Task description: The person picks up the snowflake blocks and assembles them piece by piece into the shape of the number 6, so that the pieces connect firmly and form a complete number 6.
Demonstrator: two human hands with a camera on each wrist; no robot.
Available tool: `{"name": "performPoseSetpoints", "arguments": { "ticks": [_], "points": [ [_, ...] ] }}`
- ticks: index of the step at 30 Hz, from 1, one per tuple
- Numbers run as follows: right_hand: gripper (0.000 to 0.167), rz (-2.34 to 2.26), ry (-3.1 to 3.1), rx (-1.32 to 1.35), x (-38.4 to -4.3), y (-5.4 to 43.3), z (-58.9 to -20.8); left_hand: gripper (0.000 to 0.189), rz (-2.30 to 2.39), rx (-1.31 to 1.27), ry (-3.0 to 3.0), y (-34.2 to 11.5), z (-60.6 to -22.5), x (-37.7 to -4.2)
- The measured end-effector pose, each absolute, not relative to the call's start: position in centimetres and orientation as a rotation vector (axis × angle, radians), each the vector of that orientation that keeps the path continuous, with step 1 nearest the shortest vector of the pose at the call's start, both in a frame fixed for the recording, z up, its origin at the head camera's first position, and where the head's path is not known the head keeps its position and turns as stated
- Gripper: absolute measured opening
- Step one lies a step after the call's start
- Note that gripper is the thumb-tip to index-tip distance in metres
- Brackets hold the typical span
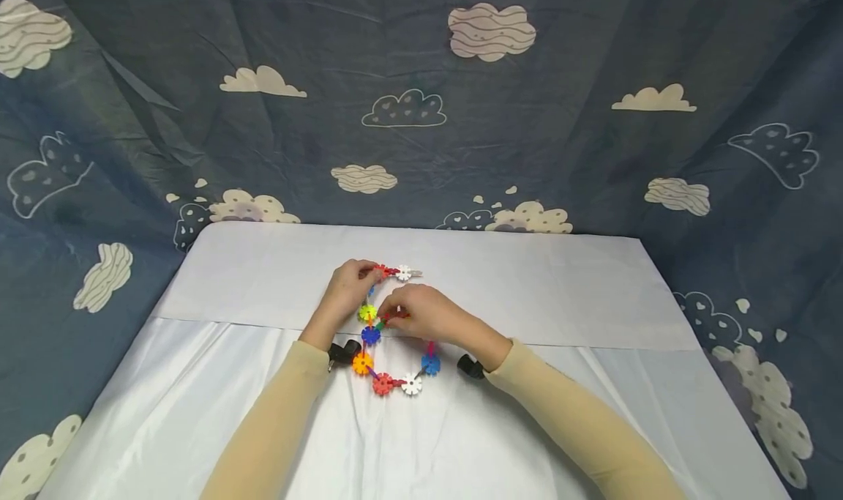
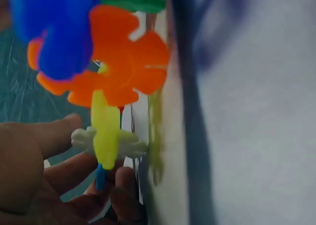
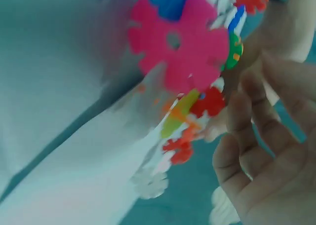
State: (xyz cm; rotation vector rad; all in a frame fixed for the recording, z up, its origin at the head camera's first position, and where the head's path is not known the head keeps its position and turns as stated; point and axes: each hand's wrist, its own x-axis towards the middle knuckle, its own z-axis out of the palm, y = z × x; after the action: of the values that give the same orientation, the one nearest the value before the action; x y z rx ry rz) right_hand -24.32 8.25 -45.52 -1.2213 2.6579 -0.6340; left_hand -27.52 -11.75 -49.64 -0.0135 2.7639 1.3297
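A chain of notched, flower-shaped plastic connector discs lies on the table, curving like a figure. Its upper end has a white disc (image 1: 405, 272); lower down come a yellow disc (image 1: 367, 313), a dark blue disc (image 1: 371, 335) and a red disc (image 1: 383, 384). My left hand (image 1: 345, 289) pinches the chain near its upper red disc. In the left wrist view, fingers curl about it below an orange disc (image 2: 153, 62). My right hand (image 1: 428, 311) holds red and green discs at the chain's middle, partly hidden by its fingers. A pink disc (image 3: 197, 52) shows close in the right wrist view.
White cloth covers the table (image 1: 560, 288), with a seam running across it. A dark curtain (image 1: 408, 39) with cloud prints hangs behind and at both sides. Black wrist cameras sit at the left cuff (image 1: 309, 353) and the right cuff (image 1: 510, 364).
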Motion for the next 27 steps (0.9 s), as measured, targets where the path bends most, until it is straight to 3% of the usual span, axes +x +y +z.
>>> {"name": "performPoseSetpoints", "arguments": {
  "ticks": [6, 12, 19, 27],
  "points": [
    [0.028, -0.214, 2.675, -1.521, -23.3, 6.5, -45.5, 0.048, 1.221, -0.002, 2.847, -13.0, -48.7, -26.7],
    [0.040, 0.090, 2.631, -1.569, -24.3, 5.8, -45.2, 0.036, 1.174, -0.056, 2.865, -15.2, -46.7, -21.7],
    [0.031, 0.106, 2.592, -1.537, -25.4, 5.7, -45.4, 0.033, 1.309, 0.010, 2.520, -15.2, -47.1, -15.8],
    [0.030, 0.033, 2.582, -1.534, -25.5, 5.0, -46.1, 0.029, 1.358, -0.142, 2.545, -13.9, -48.9, -14.5]
  ]
}}
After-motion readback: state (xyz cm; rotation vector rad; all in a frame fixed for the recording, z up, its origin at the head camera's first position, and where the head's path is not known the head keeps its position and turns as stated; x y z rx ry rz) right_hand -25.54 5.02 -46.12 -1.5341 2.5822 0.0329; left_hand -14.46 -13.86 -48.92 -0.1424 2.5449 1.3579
